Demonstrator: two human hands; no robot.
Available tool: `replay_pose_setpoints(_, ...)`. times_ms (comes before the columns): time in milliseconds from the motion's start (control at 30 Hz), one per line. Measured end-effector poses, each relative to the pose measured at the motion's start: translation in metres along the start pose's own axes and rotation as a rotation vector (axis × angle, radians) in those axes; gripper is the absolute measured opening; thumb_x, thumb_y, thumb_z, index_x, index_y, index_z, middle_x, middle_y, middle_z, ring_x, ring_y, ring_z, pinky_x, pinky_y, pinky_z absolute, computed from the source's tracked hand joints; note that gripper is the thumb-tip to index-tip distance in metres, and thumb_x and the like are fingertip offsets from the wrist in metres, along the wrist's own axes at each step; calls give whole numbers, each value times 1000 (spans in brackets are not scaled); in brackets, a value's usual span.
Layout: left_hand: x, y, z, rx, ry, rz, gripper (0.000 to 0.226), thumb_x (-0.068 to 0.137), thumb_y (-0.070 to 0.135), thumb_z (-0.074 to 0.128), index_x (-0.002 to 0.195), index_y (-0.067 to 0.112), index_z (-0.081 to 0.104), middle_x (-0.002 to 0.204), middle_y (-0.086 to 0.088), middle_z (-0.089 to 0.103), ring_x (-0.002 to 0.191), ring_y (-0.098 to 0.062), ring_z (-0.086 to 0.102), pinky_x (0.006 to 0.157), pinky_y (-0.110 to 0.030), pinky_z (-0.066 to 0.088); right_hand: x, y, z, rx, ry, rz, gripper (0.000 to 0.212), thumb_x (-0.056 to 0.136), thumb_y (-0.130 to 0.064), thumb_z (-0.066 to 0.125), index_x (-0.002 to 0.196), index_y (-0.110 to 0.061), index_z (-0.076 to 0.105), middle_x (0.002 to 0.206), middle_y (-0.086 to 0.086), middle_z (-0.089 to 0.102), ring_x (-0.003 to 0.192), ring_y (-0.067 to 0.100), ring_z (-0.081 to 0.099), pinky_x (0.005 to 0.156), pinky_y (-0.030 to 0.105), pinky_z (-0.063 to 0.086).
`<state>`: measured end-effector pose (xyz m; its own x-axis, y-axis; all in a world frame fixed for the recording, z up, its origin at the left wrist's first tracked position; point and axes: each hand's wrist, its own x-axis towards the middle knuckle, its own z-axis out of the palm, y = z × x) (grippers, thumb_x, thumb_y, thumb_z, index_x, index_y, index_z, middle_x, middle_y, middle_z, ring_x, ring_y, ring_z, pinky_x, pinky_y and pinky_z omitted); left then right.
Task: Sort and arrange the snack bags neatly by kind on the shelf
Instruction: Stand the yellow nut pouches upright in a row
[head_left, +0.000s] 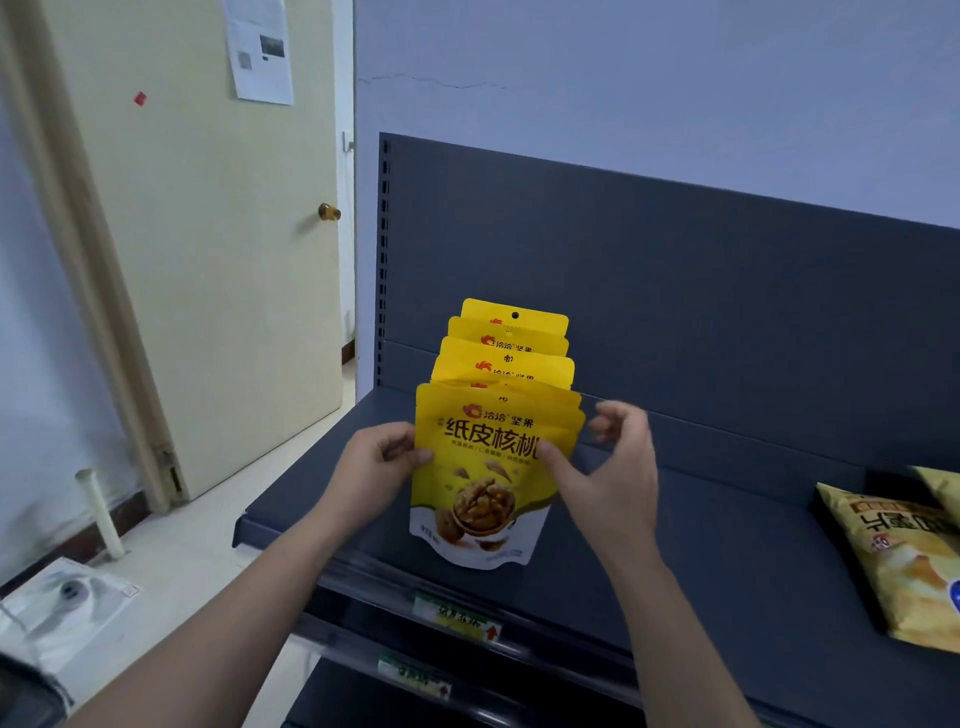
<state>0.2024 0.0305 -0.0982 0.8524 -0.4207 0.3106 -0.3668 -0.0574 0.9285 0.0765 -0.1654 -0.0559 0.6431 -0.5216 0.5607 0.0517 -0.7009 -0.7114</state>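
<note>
Dark grey shelf (727, 545), top tier, seen from above. A row of yellow walnut bags (506, 353) stands upright near the shelf's left end, one behind another, tops stepped back toward the back panel (675, 270); only their upper edges show behind the front bag (480, 478). Front bag upright, face to the camera, base on the shelf close to the front edge. Left hand (376, 462) pinches the front bag's left edge, thumb on the face, fingers curled behind. Right hand (605, 467) at the bag's right edge: thumb tip touches the face near the upper right, the other fingers spread and lifted off, just beside the bag tops; grip loose, not closed on it. Both forearms come in from the bottom of the view. Far right of the same shelf, well apart from the row, a golden chip bag (898, 561) lies flat, partly cut off by the frame; a second bag's corner (943, 488) overlaps behind it. Price labels (457, 618) on the shelf rail below. Cream door (208, 234) with knob to the left.
</note>
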Motion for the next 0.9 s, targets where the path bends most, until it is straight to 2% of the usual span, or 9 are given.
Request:
replay_pose_setpoints(67,0,-1,1,-6,-4,-2,47,90,-5,59,66,33,72,74,9,73,72,-4,68,67,-21,53,-5,8,3,49,-39,50,34,79,-30,78,98,-19,51,86,-10,57,81,9,57,70,32,48)
replay_pose_setpoints(133,1,-4,1,-5,15,-7,33,91,-3,59,78,24,73,84,-1,75,82,-18,71,75,-36,58,-7,16,6,67,-74,68,17,87,-22,71,84,-17,55,75,-10,59,70,4,56,63,31,47)
replay_pose_setpoints(233,-1,-5,2,13,46,-14,22,91,2,60,81,18,71,88,-11,74,87,-35,68,79,-49,56,-9,24,9,86,-97,87,17,91,-19,66,77,-14,57,69,-9,58,64,3,52,60,28,42)
replay_pose_setpoints(367,-7,-3,3,37,66,-32,26,90,5,63,76,26,70,74,3,70,70,-14,63,69,-35,51,-9,25,7,81,-119,82,20,92,-20,65,75,-15,55,68,-9,57,63,3,51,58,24,40)
replay_pose_setpoints(433,-10,1,5,38,99,-42,23,89,5,65,81,26,69,72,8,68,70,-6,60,71,-29,47,-9,24,6,83,-126,75,22,91,-20,66,73,-19,53,68,-10,57,64,1,52,57,20,39)
replay_pose_setpoints(500,-14,9,7,61,164,-39,23,85,7,70,96,26,66,84,7,67,78,-4,59,74,-25,45,-9,23,4,83,-137,74,21,91,-21,67,74,-22,54,69,-11,58,66,-1,53,56,16,39)
replay_pose_setpoints(667,-21,38,17,210,409,69,67,80,26,76,138,24,42,122,7,46,112,-7,46,89,-24,40,-10,24,-10,58,-162,75,11,89,-23,69,93,-27,60,73,-13,61,70,1,57,64,23,46)
replay_pose_setpoints(800,-23,71,37,320,490,297,57,85,35,64,136,22,43,127,11,40,122,-7,37,101,-31,34,-9,30,-34,-28,-170,74,18,90,-26,67,106,-22,62,80,-12,61,78,7,59,71,30,50)
replay_pose_setpoints(900,-21,90,64,499,436,431,47,85,32,61,129,17,52,130,1,49,123,-15,40,102,-41,34,-8,42,-58,-180,-141,28,20,90,-28,67,108,-19,63,90,-8,63,86,11,60,75,31,50)
